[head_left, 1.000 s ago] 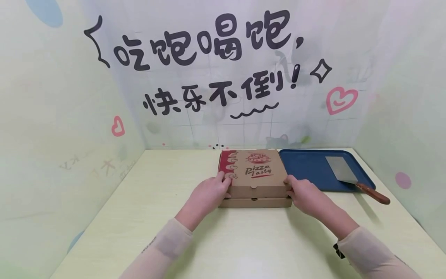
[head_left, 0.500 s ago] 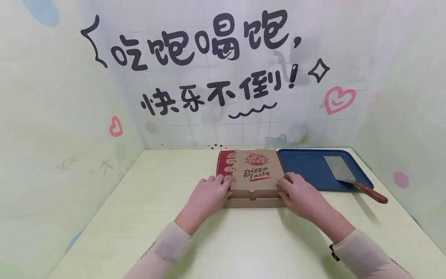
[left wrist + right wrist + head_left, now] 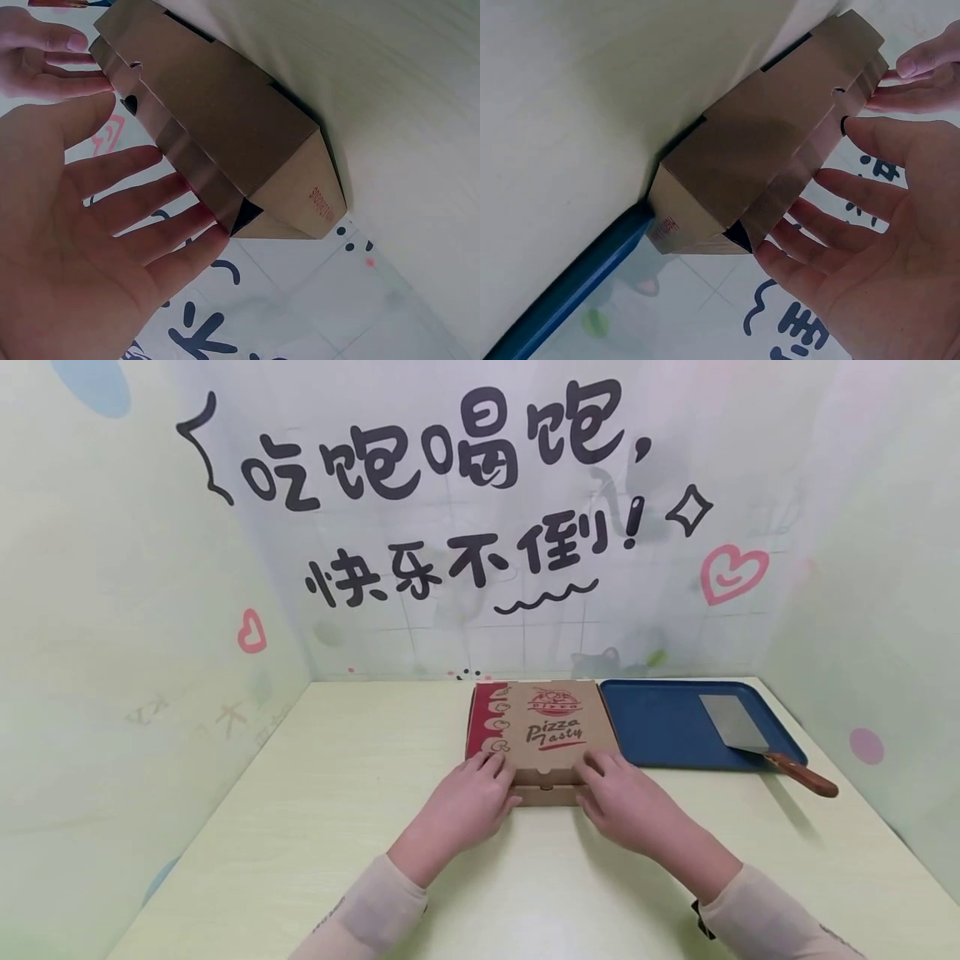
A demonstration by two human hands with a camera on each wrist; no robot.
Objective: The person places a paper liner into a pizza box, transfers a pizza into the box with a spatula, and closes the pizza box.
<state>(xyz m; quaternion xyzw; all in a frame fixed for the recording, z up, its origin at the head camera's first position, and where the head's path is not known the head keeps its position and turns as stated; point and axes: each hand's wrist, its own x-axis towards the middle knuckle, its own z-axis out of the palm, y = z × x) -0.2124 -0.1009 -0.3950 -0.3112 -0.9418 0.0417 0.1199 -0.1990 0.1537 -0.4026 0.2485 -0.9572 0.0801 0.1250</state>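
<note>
A brown cardboard pizza box (image 3: 551, 722) with a red strip and "Pizza Tasty" print sits at the back middle of the table. My left hand (image 3: 468, 797) lies at the left part of its front edge, fingertips on the lid and thumb low at the front. Mirroring it, my right hand (image 3: 618, 797) touches the right part of that edge. Both wrist views show fairly straight fingers (image 3: 135, 202) along the lid's front flap (image 3: 810, 161), palms off the box. A dark gap shows at the lid's front corner (image 3: 245, 217).
To the right of the box is a blue tray (image 3: 652, 727). A pizza server (image 3: 731, 724) with a wooden handle (image 3: 802, 774) lies across it, the handle jutting past the tray's front edge. Printed walls (image 3: 480, 643) bound the table (image 3: 360, 760) behind and at the sides.
Both hands have moved inward from the lid's front corners to nearer the middle of its front edge. The lid's front flap appears slightly lower. Tray and server have stayed put.
</note>
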